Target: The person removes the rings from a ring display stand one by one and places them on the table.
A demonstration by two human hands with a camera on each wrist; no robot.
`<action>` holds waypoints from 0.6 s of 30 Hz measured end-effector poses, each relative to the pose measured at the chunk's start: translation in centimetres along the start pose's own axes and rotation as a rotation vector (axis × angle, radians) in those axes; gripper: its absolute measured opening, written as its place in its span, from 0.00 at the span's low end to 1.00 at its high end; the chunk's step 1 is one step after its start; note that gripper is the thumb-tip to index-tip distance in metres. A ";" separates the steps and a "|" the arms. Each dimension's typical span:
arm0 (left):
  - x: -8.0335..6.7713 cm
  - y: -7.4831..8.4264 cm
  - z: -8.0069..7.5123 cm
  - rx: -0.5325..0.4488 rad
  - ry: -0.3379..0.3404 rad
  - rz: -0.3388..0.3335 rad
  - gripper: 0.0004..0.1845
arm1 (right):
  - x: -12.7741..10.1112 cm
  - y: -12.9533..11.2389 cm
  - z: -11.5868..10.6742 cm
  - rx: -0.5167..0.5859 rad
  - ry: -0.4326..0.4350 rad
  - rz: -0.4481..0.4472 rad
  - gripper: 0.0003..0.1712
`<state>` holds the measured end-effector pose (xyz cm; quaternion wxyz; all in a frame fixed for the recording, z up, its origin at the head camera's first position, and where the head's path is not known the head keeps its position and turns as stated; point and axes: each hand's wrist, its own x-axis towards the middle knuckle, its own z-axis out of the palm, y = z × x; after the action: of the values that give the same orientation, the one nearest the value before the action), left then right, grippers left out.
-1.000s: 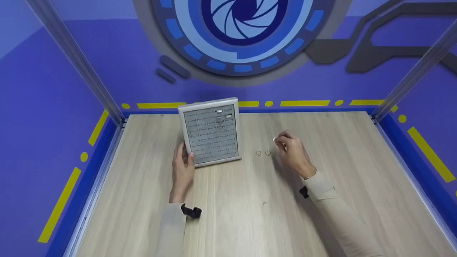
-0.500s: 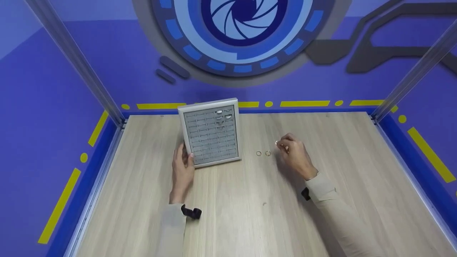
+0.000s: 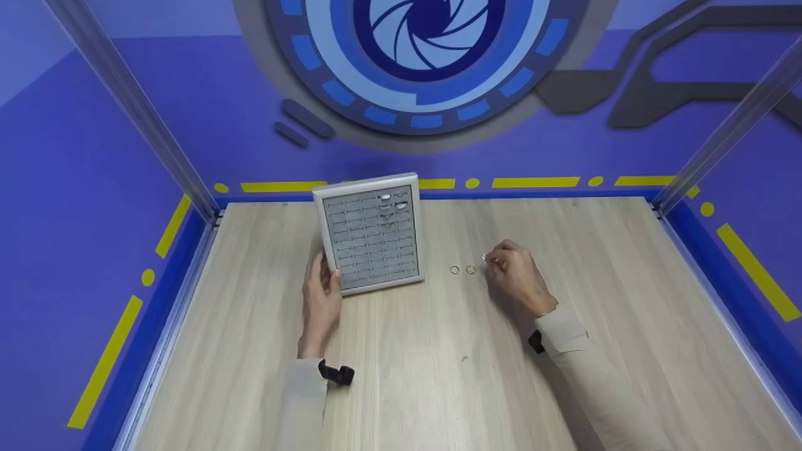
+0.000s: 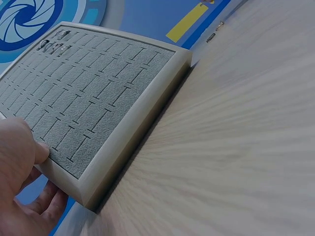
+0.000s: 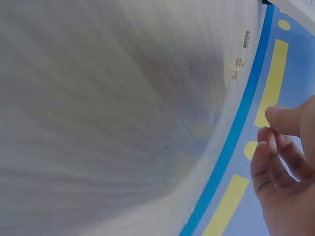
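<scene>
My left hand (image 3: 321, 310) grips the lower left corner of a grey ring display board (image 4: 135, 120) with a pale frame. The thumb lies on its front and the other fingers are behind. The board leans back, and several rings (image 3: 385, 197) sit in slots near its upper right. My right hand (image 3: 517, 279) pinches a small shiny thing (image 3: 484, 257), seemingly a ring, between thumb and fingertips. In the right wrist view the fingertips hide it. Two loose rings, a thin one (image 5: 237, 68) and a studded one (image 5: 246, 39), lie on the table between board and right hand.
The wooden table (image 3: 401, 376) meets a blue and purple back wall (image 3: 207, 113) behind the board. Side walls with metal posts (image 3: 135, 100) stand left and right. A black wrist camera (image 3: 338, 374) sits on the left cuff, another (image 3: 536, 341) on the right.
My right hand has moved slightly toward me, keeping the small shiny thing at its fingertips. The left hand, the board and the two loose rings have stayed in place.
</scene>
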<state>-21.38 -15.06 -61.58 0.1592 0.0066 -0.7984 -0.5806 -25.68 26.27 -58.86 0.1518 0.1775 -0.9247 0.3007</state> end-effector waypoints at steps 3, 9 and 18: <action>0.0 0.0 0.0 0.010 -0.007 -0.011 0.31 | 0.0 0.2 0.1 0.005 -0.014 -0.001 0.05; 0.0 0.0 0.0 0.020 -0.009 -0.018 0.31 | 0.1 0.3 0.3 -0.011 -0.040 -0.005 0.05; 0.1 -0.1 0.0 0.006 -0.012 -0.022 0.31 | 0.1 0.4 0.6 -0.066 -0.084 0.019 0.02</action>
<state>-21.43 -15.13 -61.61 0.1482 0.0124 -0.8011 -0.5797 -26.02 26.16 -59.45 0.1159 0.1763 -0.9413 0.2637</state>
